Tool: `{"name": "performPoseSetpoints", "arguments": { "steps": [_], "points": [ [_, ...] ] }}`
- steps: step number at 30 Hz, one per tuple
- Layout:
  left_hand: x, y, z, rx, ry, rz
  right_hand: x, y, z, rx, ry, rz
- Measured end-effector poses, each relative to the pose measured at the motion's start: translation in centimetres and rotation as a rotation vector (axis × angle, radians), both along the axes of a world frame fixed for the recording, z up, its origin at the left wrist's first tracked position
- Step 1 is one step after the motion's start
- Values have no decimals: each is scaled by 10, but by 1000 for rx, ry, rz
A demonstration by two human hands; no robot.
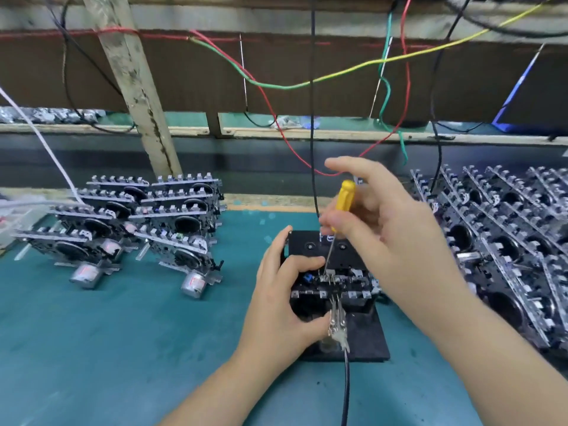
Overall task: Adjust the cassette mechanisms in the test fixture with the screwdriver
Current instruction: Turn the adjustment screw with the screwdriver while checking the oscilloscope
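Right hand (390,229) pinches the yellow-handled screwdriver (344,198) upright over the black fixture (365,336), which left hand (282,296) grips.

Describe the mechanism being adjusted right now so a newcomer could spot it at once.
On the teal bench mat, find the black test fixture plate at centre. The black-and-silver cassette mechanism sits on it, gripped by the left hand. Unlike the stacked mechanisms either side, it alone has the yellow-handled screwdriver tip in it, held by the right hand.
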State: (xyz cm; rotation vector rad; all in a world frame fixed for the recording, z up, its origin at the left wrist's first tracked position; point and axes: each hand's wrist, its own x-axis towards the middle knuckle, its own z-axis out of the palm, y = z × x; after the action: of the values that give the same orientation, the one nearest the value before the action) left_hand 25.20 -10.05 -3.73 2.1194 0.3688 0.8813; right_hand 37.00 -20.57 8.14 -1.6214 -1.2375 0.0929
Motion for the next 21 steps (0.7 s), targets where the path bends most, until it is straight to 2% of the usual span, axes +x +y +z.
{"name": "performPoseSetpoints", "arguments": {
  "steps": [3,6,9,11,13,15,18,21],
  "points": [
    [2,2,-2,-8,-41,-7,-1,6,-5,35,-133,-99],
    [6,8,3,-58,-52,-30,4,11,-3,34,-162,-165],
    [14,5,22,-359,-76,2,10,6,1,-79,-185,-106],
    [15,7,29,-618,-61,-10,13,2,5,-108,-76,-15],
    [17,12,26,-738,-85,3,14,-2,11,-84,73,54],
    [23,12,30,-821,-96,33,11,-2,14,-58,92,38],
    [23,13,32,-821,-116,26,3,-1,10,-14,80,-20],
    [13,15,32,-728,-95,-103,4,-10,8,30,134,-55]
  ]
}}
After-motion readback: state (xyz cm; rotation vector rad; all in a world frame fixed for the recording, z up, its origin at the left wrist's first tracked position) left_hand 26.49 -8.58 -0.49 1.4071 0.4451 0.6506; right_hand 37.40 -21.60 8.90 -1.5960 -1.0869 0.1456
